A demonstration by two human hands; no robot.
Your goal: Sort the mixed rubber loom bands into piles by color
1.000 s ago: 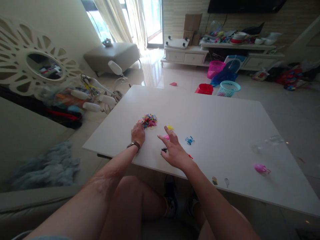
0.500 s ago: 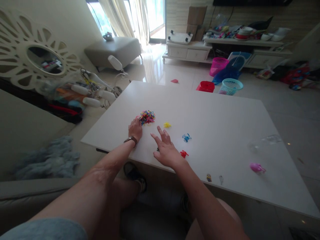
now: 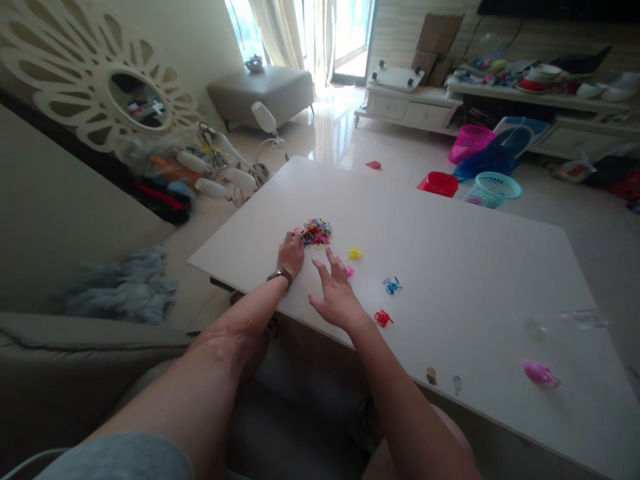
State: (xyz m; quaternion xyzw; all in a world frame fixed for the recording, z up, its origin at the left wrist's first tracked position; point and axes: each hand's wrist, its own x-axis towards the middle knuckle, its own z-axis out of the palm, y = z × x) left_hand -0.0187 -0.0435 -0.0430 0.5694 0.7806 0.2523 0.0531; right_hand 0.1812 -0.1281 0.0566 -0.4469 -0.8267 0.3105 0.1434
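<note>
A mixed heap of small, many-coloured rubber bands lies on the white table. At its near left edge is my left hand, fingers curled down against the bands; what they pinch is hidden. My right hand hovers just nearer to me than the heap, fingers spread, holding nothing visible. Small sorted clusters lie around it: yellow bands beyond, pink bands partly covered by its fingers, blue bands to the right and red bands by the wrist.
At the table's right are a pink toy-like object and a clear plastic container. Two small stickers or charms, one a yellow figure, lie near the front edge. Beyond the table stand a red bin and a light blue basket.
The view has turned, so the scene sits further right. My right hand has shifted slightly left over the table, uncovering part of the pink cluster. My left hand stays at the heap.
</note>
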